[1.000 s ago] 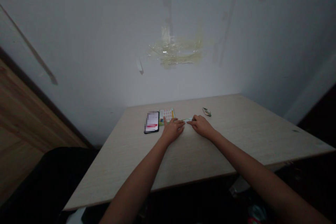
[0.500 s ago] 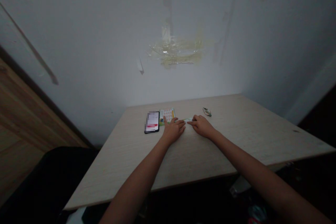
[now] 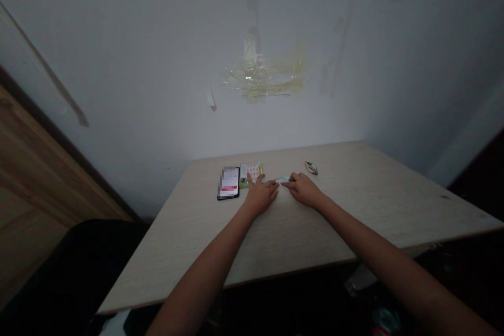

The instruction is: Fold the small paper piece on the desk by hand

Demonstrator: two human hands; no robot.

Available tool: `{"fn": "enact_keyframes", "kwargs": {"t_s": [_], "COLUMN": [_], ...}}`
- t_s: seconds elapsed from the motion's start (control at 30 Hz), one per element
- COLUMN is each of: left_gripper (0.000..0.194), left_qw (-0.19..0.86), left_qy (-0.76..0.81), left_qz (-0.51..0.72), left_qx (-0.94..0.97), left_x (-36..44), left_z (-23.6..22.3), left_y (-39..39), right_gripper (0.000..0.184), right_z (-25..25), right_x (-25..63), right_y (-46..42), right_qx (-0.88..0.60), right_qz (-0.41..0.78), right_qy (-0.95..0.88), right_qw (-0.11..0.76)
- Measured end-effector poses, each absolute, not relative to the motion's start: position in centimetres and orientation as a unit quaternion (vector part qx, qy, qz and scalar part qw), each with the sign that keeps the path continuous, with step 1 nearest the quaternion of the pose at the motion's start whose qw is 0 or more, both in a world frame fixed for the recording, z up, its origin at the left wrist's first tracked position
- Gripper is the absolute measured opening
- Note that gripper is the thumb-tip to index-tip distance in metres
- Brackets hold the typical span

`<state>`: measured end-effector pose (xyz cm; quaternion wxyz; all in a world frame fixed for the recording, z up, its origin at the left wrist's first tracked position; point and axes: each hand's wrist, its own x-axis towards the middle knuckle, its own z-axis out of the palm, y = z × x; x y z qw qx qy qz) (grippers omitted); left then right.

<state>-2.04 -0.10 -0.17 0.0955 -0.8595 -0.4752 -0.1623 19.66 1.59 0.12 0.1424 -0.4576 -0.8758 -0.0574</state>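
Palm down on the table, my left hand (image 3: pixel 260 197) has its fingers spread. Its outer fingers reach over the lower edge of a printed sheet (image 3: pixel 251 169) with calendar-like rows, while the inner fingertips touch a small, narrow, folded-looking piece of paper (image 3: pixel 282 180), whitish and green. At the right end of that paper, my right hand (image 3: pixel 303 188) has its fingers curled together, with the fingertips closed on it. The fingers partly cover the paper. A smartphone (image 3: pixel 229 184) with a lit, partly blurred screen lies just left of the printed sheet.
A small folded printed piece (image 3: pixel 311 168) lies behind my right hand on the light wooden table (image 3: pixel 189 241). The wall (image 3: pixel 157 63) behind carries strips of yellowed tape (image 3: pixel 271 86). A dark chair-like shape (image 3: pixel 86 262) stands at the left, near wooden panels (image 3: pixel 39 168).
The view has shifted very slightly. Both hands stay in nearly the same place at the narrow paper, and the phone and printed sheet lie as before.
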Motion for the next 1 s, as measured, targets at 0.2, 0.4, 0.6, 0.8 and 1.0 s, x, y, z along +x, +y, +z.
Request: {"fn": "enact_keyframes", "kwargs": {"t_s": [0.2, 0.4, 0.6, 0.8, 1.0], "left_gripper": [0.039, 0.04, 0.04, 0.04, 0.037], "left_qw": [0.099, 0.069, 0.047, 0.075, 0.11], "left_qy": [-0.483, -0.484, -0.49, -0.496, -0.504], "left_qz": [-0.154, -0.138, -0.136, -0.162, -0.196], "left_qx": [-0.856, -0.861, -0.86, -0.85, -0.834], "left_x": [-2.2, -2.5, -2.8, -2.2, -2.0], "left_z": [-0.2, 0.4, 0.5, 0.1, 0.0], "left_y": [-0.2, -0.1, -0.1, -0.6, -1.1], "right_gripper": [0.039, 0.038, 0.038, 0.039, 0.038], "right_z": [0.0, -0.2, -0.2, 0.1, 0.0], "right_x": [19.7, 19.7, 19.7, 19.7, 19.7], "right_y": [1.6, 1.6, 1.6, 1.4, 1.5], "right_qx": [-0.452, -0.448, -0.449, -0.452, -0.458], "right_qz": [-0.056, -0.06, -0.058, -0.061, -0.066], "right_qy": [-0.878, -0.879, -0.878, -0.878, -0.874], "right_qw": [0.145, 0.153, 0.155, 0.147, 0.148]}}
